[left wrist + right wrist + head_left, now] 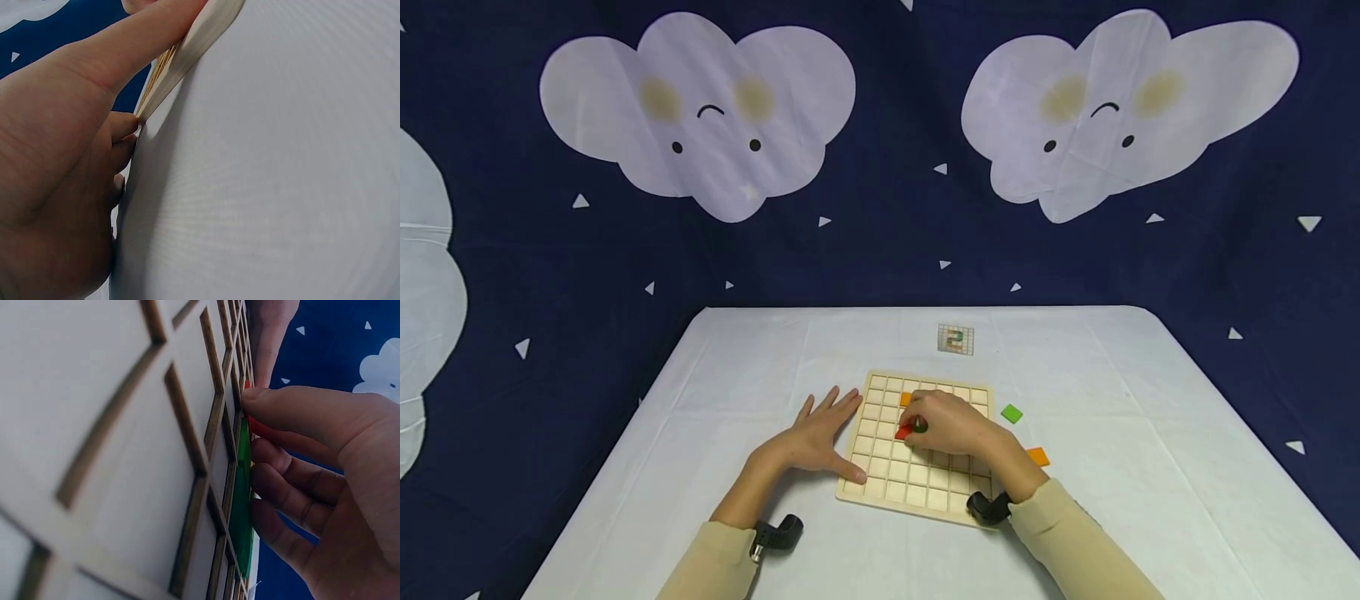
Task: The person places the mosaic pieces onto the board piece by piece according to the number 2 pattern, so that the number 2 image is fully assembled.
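Note:
A wooden grid board (895, 493) lies on the white table. My left hand (816, 440) is spread at its left side, thumb on the near-left corner and fingertips along the left edge. In the left wrist view the thumb presses the board's rim (187, 59). Over the middle of the grid, my right hand (951, 423) pinches a small red tile (903, 432) between thumb and index finger. Green tiles (240, 506) sit in the grid under its other fingers, mostly hidden in the head view. An orange tile (906, 399) sits in the grid just beyond that hand.
Right of the board lie a loose green tile (1012, 413) and a loose orange tile (1038, 457), the latter close to the right forearm. Behind the board is a small pattern card (956, 339) with a grid print. A dark blue cloth (895, 250) with clouds hangs behind the table.

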Demonstrator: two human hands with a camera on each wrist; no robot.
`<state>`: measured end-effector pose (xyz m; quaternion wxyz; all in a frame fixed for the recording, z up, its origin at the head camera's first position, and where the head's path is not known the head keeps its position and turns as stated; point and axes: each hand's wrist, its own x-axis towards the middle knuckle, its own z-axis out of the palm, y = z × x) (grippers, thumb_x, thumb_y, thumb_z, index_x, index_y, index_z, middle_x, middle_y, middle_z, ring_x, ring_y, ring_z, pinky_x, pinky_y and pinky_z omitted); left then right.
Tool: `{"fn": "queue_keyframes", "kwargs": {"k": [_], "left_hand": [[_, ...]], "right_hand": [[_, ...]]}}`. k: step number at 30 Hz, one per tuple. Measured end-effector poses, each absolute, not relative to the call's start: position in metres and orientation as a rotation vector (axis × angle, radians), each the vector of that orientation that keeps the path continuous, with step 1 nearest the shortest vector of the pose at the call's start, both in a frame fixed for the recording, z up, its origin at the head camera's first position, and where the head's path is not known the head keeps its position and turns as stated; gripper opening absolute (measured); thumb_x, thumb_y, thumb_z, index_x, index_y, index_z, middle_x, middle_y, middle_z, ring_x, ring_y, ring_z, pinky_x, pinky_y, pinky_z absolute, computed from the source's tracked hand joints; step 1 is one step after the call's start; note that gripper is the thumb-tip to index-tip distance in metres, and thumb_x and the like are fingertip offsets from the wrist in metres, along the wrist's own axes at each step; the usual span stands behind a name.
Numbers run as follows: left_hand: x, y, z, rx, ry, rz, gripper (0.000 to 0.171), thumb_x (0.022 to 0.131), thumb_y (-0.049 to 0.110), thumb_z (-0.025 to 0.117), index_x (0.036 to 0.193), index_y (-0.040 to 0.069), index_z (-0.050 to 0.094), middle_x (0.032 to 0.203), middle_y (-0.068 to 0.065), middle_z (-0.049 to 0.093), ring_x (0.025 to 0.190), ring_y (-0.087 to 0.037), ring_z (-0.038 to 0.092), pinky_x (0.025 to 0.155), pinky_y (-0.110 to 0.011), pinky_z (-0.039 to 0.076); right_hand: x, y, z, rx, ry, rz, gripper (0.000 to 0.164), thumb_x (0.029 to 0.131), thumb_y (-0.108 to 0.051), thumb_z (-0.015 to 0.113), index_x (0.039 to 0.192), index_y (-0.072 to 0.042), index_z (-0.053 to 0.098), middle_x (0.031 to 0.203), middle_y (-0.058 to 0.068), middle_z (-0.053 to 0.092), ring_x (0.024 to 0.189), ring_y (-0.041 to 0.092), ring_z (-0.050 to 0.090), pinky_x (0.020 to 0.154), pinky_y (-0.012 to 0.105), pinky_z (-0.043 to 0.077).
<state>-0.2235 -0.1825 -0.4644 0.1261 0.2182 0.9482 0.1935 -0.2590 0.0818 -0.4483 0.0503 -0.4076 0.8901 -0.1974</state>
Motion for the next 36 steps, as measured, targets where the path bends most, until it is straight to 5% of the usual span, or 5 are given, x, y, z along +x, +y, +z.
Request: {"fn": "queue_keyframes", "kwargs": {"k": [20, 36], "left_hand": [[-0.224, -0.183, -0.465, 0.642, 2.772, 0.561, 0.131, 0.055, 0.079, 0.073, 0.155, 0.014, 0.017, 0.16, 0.001, 0.013, 0.146, -0.024, -0.001, 0.113, -0.052, -0.006], [-0.224, -0.182, -0.465, 0.627, 2.773, 0.568, 0.134, 0.053, 0.078, 0.074, 0.155, 0.014, 0.017, 0.16, 0.0, 0.013, 0.146, -0.025, -0.001, 0.113, -0.052, -0.006]], "right_hand": [[-0.256, 0.084, -0.448, -1.25, 2.727, -0.586, 0.016, 0.083, -0.03, 0.076, 0.095, -0.019, 0.075, 0.088, -0.008, 0.057, 0.072, 0.006, 0.053, 0.064, 0.023, 0.047], [-0.261, 0.12, -0.443, -1.097, 2.756, -0.758, 0.017, 0.093, -0.031, 0.066, 0.102, -0.019, 0.075, 0.093, -0.017, 0.057, 0.077, 0.002, 0.053, 0.068, 0.025, 0.049]]}}
